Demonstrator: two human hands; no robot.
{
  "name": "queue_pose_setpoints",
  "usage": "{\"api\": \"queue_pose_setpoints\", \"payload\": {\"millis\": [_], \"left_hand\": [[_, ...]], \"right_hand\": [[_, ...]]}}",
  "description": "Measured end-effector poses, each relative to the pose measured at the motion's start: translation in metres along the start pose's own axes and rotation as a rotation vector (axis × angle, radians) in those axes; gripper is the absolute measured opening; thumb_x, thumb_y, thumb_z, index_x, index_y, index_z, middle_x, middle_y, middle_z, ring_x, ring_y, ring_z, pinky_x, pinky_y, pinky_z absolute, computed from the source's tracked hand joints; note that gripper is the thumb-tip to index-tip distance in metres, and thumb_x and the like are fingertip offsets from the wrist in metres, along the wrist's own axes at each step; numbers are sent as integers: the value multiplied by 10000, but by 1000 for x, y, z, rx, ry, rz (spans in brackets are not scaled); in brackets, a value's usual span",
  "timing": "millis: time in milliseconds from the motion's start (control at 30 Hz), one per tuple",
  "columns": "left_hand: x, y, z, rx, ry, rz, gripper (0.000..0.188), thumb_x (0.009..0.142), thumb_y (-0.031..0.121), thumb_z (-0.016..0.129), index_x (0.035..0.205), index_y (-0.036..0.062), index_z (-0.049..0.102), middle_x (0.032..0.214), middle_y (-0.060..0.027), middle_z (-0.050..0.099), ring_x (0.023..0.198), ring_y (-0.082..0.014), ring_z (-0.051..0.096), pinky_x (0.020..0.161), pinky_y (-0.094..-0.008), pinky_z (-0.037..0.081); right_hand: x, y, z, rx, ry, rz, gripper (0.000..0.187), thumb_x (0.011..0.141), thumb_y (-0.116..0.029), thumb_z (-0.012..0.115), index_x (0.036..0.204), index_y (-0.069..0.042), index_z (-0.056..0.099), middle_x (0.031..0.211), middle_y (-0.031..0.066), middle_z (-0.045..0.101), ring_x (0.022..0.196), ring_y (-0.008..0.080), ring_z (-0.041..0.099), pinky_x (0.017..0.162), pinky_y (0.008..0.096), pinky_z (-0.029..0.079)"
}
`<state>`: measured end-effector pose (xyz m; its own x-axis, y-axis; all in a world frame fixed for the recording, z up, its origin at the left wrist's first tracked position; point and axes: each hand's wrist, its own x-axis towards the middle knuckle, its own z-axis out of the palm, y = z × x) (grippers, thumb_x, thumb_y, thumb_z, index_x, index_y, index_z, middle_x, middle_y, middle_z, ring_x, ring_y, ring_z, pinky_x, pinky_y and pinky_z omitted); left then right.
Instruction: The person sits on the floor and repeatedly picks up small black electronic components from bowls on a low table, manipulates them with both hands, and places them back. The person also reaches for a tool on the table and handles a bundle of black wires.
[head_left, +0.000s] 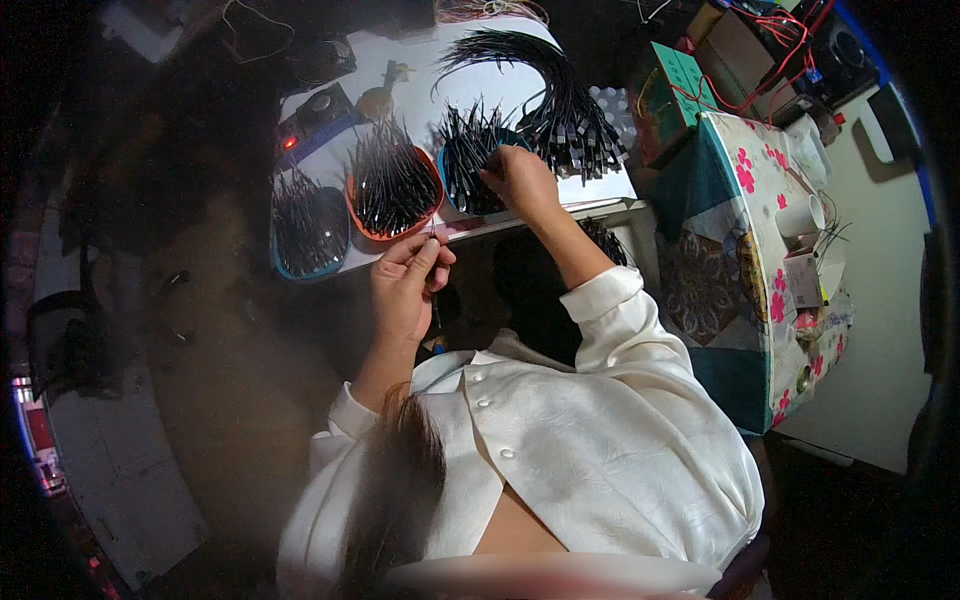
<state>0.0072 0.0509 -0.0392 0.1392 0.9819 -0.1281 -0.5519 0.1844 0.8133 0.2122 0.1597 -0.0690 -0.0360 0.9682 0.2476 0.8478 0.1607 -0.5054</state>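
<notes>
My left hand point(408, 280) pinches a thin black wire piece between thumb and fingers at the near edge of the white table point(590, 195). My right hand point(520, 178) reaches into a blue tray point(447, 188) full of short black wires; its fingers close among them. An orange tray point(392, 228) of the same wires sits between the two hands. A third, blue tray point(308, 268) of wires lies at the left.
A large bundle of long black cables point(560, 95) fans out behind the trays. A device with a red light point(300, 130) stands at the back left. At the right, a flowered cloth-covered stand point(770, 210) carries a white cup point(803, 215) and small boxes.
</notes>
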Motion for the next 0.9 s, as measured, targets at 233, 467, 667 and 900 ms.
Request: {"api": "queue_pose_setpoints", "payload": {"millis": [233,467,667,900], "left_hand": [[0,4,-2,40,38,33,141,921,106,615,1000,-1,661,813,-84,664,591,-95,544,500,-190,387],[0,0,-2,15,58,44,154,924,99,611,1031,-5,649,817,-97,674,587,-108,550,508,-205,398],[0,1,-2,-6,67,75,152,921,110,618,1021,2,656,812,-100,680,594,-116,569,510,-208,408],[-6,4,-3,1,62,81,156,923,127,620,1008,4,662,815,-86,682,601,-109,574,517,-212,417]], "right_hand": [[1,2,7,52,-67,95,264,782,-293,720,809,-40,647,800,179,656,785,373,635,668,467,491],[0,3,8,79,-35,117,282,779,-279,740,801,-6,673,744,175,663,725,350,650,635,418,495],[-1,3,9,36,7,61,274,778,-272,743,789,-9,667,721,169,657,693,349,644,609,417,488],[5,-1,4,-33,-119,127,265,779,-296,724,817,-35,697,781,176,673,765,370,647,662,449,497]]}}
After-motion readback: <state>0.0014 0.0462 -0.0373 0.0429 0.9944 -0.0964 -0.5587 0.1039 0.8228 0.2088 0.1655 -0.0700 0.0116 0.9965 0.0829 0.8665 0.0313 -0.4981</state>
